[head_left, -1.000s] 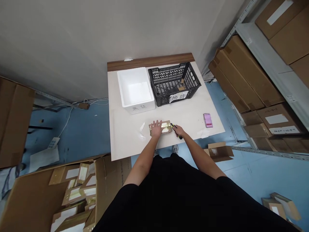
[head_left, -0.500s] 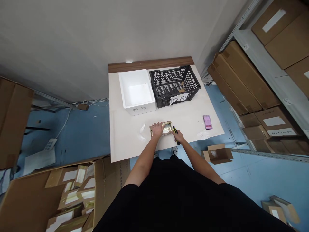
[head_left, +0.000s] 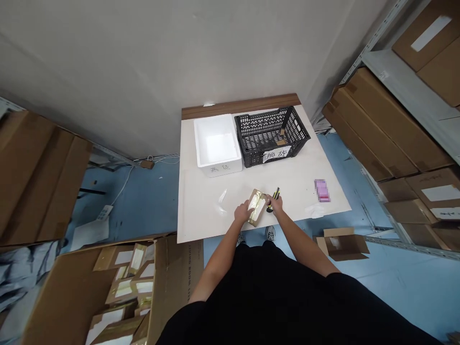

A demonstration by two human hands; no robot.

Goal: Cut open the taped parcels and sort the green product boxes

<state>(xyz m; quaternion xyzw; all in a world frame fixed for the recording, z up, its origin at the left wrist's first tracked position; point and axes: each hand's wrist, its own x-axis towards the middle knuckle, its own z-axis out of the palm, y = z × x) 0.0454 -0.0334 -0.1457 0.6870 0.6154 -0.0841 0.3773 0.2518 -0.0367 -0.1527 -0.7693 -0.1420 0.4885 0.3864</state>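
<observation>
A small cardboard box [head_left: 256, 209] with a white label and shiny yellowish tape is at the table's front edge. My left hand [head_left: 243, 212] grips its left side, thumb over the top. My right hand [head_left: 275, 204] is closed around a black-and-yellow box cutter [head_left: 276, 193], whose front end points away from me. The fingers of that hand also touch the box's right far corner. Whether the blade is out is too small to tell.
On the white table [head_left: 194, 206], a white foam box [head_left: 220, 170] stands beside a black plastic crate [head_left: 251, 158]. A pink pixelated item [head_left: 322, 190] lies to the right. An open carton [head_left: 343, 247] sits on the floor; a large carton [head_left: 46, 306] at left holds several parcels.
The small box has turned from lying sideways to pointing away from me. My left hand has moved from its top to its left side. The box cutter now points away.
</observation>
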